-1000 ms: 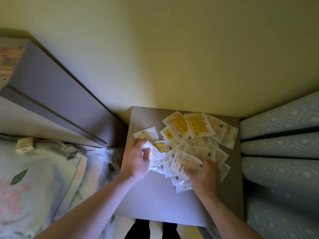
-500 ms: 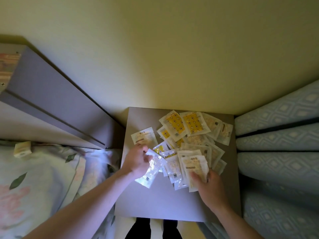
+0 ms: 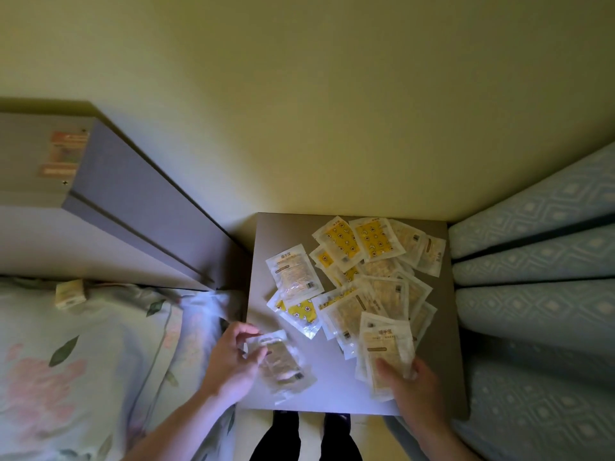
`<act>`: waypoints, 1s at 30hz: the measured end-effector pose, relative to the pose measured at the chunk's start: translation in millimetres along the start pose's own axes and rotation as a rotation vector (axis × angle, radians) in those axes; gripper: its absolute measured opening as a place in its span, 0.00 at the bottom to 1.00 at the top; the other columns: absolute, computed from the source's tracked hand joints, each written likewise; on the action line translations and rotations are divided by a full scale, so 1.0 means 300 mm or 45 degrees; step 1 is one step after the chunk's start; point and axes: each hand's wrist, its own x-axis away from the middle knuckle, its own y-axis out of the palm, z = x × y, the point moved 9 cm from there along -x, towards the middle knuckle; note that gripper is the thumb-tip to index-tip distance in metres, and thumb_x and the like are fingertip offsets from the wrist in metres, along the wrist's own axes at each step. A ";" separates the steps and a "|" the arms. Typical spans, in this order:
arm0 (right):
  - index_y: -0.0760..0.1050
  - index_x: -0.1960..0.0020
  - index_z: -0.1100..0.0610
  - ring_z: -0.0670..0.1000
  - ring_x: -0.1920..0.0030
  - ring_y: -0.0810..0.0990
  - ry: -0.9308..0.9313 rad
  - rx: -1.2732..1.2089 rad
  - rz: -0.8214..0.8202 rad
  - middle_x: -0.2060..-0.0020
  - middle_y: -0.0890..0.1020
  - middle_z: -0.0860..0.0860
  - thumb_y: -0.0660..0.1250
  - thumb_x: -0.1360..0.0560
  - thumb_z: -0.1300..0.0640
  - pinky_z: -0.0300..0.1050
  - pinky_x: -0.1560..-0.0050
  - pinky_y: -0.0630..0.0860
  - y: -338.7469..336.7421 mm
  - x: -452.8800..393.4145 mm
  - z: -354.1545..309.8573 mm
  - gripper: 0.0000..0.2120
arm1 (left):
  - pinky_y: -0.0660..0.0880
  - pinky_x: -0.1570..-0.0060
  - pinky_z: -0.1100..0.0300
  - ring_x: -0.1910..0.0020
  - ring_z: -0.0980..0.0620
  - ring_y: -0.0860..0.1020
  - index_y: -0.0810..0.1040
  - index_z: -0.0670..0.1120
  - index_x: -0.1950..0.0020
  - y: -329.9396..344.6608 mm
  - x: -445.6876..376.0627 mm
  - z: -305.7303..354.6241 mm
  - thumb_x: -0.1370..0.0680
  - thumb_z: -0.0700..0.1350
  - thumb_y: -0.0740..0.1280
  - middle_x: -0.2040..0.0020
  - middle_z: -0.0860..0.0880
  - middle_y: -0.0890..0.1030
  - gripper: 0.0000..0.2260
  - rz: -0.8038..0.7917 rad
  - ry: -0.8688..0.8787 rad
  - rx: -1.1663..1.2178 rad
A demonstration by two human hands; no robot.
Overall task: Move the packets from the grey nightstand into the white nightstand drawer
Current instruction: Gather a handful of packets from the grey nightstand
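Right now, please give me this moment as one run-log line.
left hand: holds packet | right hand: grips packet stack | other packets: on grey nightstand | drawer: unseen

no text can be read with certainty. the packets on the grey nightstand carry short printed headings, brown label strips and small dark code squares, all too small and blurred to make out. a label on the furniture top at far left shows red and green print, also illegible
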 end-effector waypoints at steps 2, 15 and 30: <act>0.82 0.47 0.55 0.48 0.55 0.84 0.020 0.002 0.003 0.55 0.86 0.49 0.77 0.27 0.64 0.31 0.71 0.76 0.001 0.012 0.015 0.10 | 0.72 0.62 0.74 0.62 0.57 0.75 0.78 0.43 0.39 0.008 0.004 -0.045 0.28 0.32 0.77 0.48 0.49 0.82 0.20 -0.059 -0.083 -0.011; 0.85 0.51 0.48 0.49 0.53 0.87 -0.065 0.186 -0.088 0.58 0.88 0.43 0.75 0.27 0.54 0.58 0.46 0.83 -0.030 0.358 -0.160 0.05 | 0.71 0.57 0.68 0.57 0.55 0.78 0.80 0.49 0.38 -0.146 0.298 0.143 0.23 0.46 0.74 0.52 0.54 0.79 0.15 -0.057 -0.001 -0.247; 0.84 0.50 0.49 0.48 0.53 0.87 -0.529 0.464 -0.408 0.58 0.88 0.43 0.79 0.29 0.56 0.52 0.49 0.84 -0.135 0.807 -0.376 0.09 | 0.69 0.66 0.64 0.70 0.57 0.72 0.77 0.53 0.61 -0.401 1.025 0.274 0.25 0.39 0.74 0.67 0.57 0.79 0.11 0.255 0.188 0.082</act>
